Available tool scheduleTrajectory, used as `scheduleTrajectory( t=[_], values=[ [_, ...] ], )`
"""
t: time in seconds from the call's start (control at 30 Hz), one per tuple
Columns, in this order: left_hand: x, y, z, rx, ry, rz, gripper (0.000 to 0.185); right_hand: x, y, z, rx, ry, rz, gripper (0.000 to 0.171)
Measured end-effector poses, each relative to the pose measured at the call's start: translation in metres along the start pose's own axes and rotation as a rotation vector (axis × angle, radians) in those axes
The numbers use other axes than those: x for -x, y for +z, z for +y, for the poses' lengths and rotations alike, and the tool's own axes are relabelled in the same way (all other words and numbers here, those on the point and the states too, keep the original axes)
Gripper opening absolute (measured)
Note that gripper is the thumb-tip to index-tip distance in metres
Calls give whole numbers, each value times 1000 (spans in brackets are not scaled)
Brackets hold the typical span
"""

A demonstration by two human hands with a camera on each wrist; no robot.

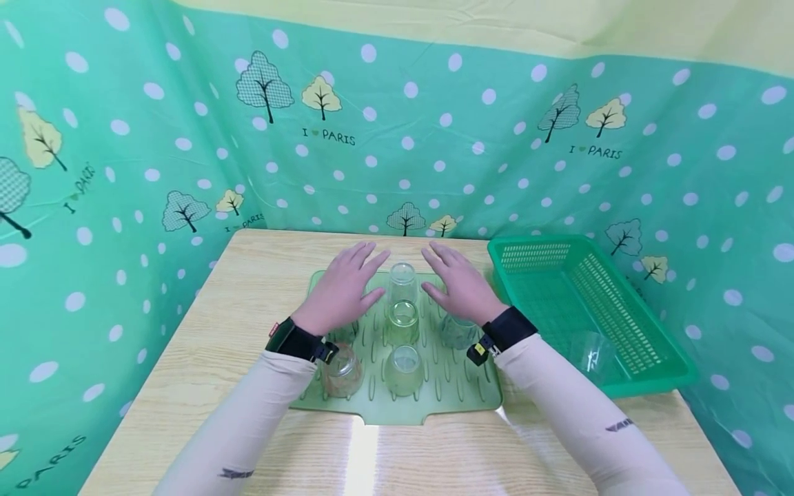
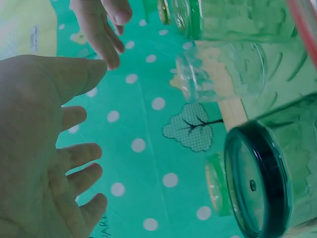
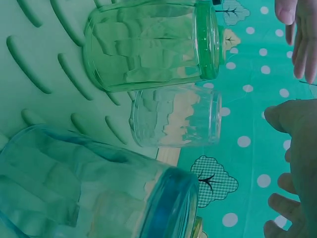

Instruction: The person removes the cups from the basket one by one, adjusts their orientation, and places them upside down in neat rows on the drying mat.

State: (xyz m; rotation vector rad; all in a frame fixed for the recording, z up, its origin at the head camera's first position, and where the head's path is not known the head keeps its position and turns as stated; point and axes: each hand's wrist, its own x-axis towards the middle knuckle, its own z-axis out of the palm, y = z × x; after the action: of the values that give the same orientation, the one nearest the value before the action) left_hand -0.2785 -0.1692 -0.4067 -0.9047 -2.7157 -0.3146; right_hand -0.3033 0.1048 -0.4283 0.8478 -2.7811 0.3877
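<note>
Both hands hover at the frame's centre over the green mat (image 1: 446, 396) on the desk (image 1: 260, 275). The left hand (image 1: 341, 289) and right hand (image 1: 462, 286) flank the farthest glass (image 1: 402, 282), fingers straight, each grip apart, holding nothing. A green basket (image 1: 645, 331) sits right.

Both arms are covered by close-fitting cream sleeves (image 1: 248, 420) reaching to the wrists. Each sleeve carries a small dark logo mark on the forearm. A black band (image 1: 296, 339) wraps the left wrist, with a small red tab at its edge. A matching black band (image 1: 505, 329) wraps the right wrist, bearing a small yellow-marked fitting. Hands are bare.
</note>
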Motion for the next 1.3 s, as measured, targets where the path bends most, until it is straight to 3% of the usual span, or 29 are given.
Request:
scheduleTrajectory(
  t=[0.17, 0.37, 1.0, 1.17, 1.3],
  values=[
    [-5, 2, -5, 27, -48, -50, 73, -3, 1, -2, -3, 37, -20, 74],
    [-7, 7, -7, 125, -84, -98, 78, -6, 1, -5, -7, 67, -58, 76],
    [-10, 13, -8, 185, -88, -142, 80, -7, 6, -9, -25, 82, -100, 77],
    [-9, 13, -10, 191, -97, -142, 80, -5, -2, -10, -16, 77, -83, 78],
    [-5, 13, -15, 229, -99, -145, 79, -1, -23, -4, -7, 63, -40, 80]
  ],
)
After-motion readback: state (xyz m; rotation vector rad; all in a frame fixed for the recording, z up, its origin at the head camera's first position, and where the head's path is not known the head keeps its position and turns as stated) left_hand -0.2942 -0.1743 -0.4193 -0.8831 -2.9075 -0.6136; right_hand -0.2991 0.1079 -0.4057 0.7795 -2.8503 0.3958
